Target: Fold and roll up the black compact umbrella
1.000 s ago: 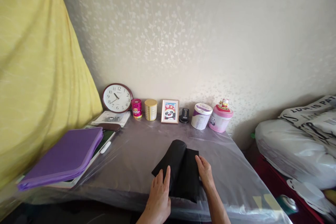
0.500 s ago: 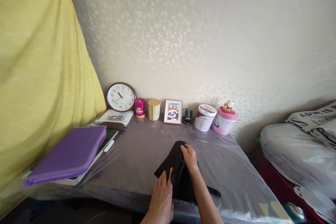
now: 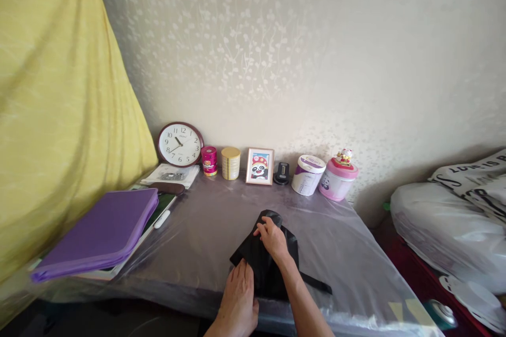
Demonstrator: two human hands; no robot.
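Note:
A black piece of folded fabric [image 3: 253,247] lies near the front edge of the table, with a thin black strap [image 3: 316,283] trailing to the right. I cannot tell whether it is a bag or some other item. My left hand [image 3: 240,292] rests on its lower left edge, fingers stretched out and close together. My right hand [image 3: 272,237] is over its upper part, fingers loosely bent and apart, fingertips on or just above the fabric. The underside of the fabric is hidden.
Along the wall stand a clock [image 3: 181,144], a pink tin [image 3: 209,161], a yellow tin [image 3: 231,163], a picture frame [image 3: 260,166], a black device [image 3: 282,174] and two tubs [image 3: 308,175]. A purple folder [image 3: 98,231] lies left on the plastic-covered table [image 3: 190,253].
My right hand has let go of the fabric's upper right edge and moved left across it. The fabric now lies flatter and wider on the right. My left hand has shifted slightly.

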